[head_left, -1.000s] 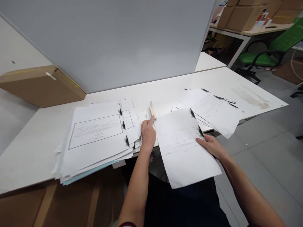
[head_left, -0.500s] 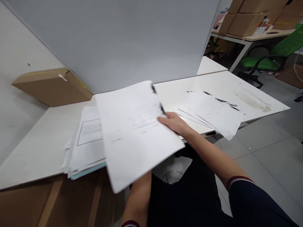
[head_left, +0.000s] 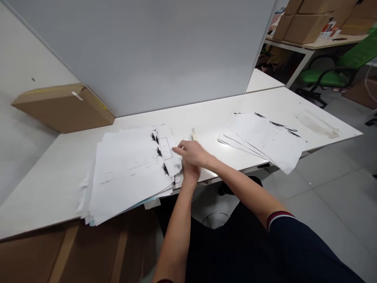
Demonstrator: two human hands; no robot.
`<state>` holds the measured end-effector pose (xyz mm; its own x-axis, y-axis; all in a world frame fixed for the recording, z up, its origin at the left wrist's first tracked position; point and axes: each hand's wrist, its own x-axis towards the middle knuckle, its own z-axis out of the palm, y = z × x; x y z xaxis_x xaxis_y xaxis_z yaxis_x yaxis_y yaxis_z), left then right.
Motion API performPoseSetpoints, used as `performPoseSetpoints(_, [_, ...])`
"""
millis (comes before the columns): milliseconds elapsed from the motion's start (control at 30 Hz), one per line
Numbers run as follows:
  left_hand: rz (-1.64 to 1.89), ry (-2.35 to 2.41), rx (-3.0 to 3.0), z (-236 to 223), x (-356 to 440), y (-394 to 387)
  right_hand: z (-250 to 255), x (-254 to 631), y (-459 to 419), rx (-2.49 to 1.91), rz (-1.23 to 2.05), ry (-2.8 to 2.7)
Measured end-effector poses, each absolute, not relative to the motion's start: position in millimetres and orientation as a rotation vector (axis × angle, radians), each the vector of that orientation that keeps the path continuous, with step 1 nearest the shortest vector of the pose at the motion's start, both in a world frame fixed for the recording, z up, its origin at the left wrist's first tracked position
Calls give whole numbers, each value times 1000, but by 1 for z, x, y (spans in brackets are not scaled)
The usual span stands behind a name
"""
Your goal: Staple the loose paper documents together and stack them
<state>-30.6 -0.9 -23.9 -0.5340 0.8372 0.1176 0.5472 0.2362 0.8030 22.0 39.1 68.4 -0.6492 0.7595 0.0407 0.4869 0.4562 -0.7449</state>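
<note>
My left hand (head_left: 191, 173) is at the desk's front edge, mostly hidden behind my right hand. A slim pale-yellow tool (head_left: 193, 135) with a greyish tip juts out past both hands, in line with my left forearm; it appears to be in my left fist. My right hand (head_left: 193, 152) crosses over the left with curled fingers, its fingertips beside a printed sheet (head_left: 167, 148) with a black frame. What they pinch, if anything, is unclear. Left of my hands lies a thick, uneven stack of paper (head_left: 126, 169), its top sheet smudged black along the right edge.
A fanned pile of black-marked sheets (head_left: 262, 131) lies to the right, overhanging the front edge of the white desk (head_left: 218, 108). A cardboard box (head_left: 64, 108) leans at the back left. A grey panel (head_left: 176, 51) stands behind. A green chair (head_left: 330, 76) is off to the right.
The large sheet that my right hand held up now lies on the left stack, released. My right hand has moved left over my left hand, which has come out from under the sheet.
</note>
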Motion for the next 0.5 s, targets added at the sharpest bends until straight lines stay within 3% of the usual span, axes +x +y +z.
performPoseSetpoints(67, [1180, 2174, 1494, -24, -32, -2, 67, 76, 54, -1146, 902, -2270])
performPoseSetpoints(233, [1209, 2162, 1775, -29, -35, -6, 48, 211, 90, -1774, 205, -2066])
performPoseSetpoints(333, [1259, 2151, 1745, -29, -34, -6, 38, 258, 100, -2021, 184, -2291])
performPoseSetpoints(500, [1180, 2185, 1780, -26, -34, -5, 32, 268, 102, -1999, 113, -2628])
